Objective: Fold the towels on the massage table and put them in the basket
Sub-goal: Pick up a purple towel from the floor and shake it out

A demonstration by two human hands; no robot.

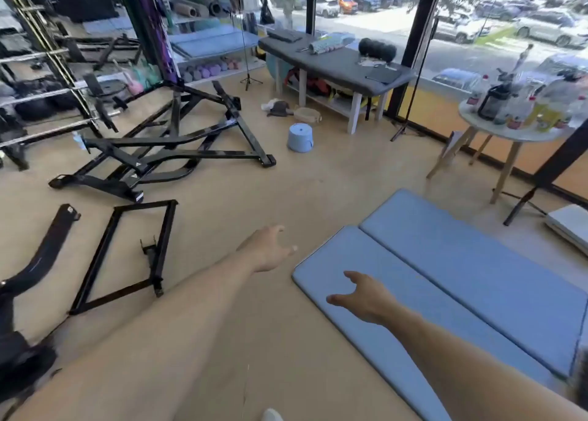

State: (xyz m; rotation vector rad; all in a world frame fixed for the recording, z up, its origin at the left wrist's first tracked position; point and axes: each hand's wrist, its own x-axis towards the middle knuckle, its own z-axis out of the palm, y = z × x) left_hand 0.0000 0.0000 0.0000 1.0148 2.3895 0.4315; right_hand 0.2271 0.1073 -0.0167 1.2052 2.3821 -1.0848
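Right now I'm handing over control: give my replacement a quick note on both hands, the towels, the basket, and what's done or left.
Left hand: open, empty, stretched out above the floor.
Right hand: open, empty, over the near corner of the blue massage table.
Towels: none on the blue table; a crumpled cloth pile lies on the floor by the grey massage table, possibly towels.
Basket: a shallow beige one beside that pile, apparently empty.
Done: nothing visible. Left: fetch, fold and basket the towels.
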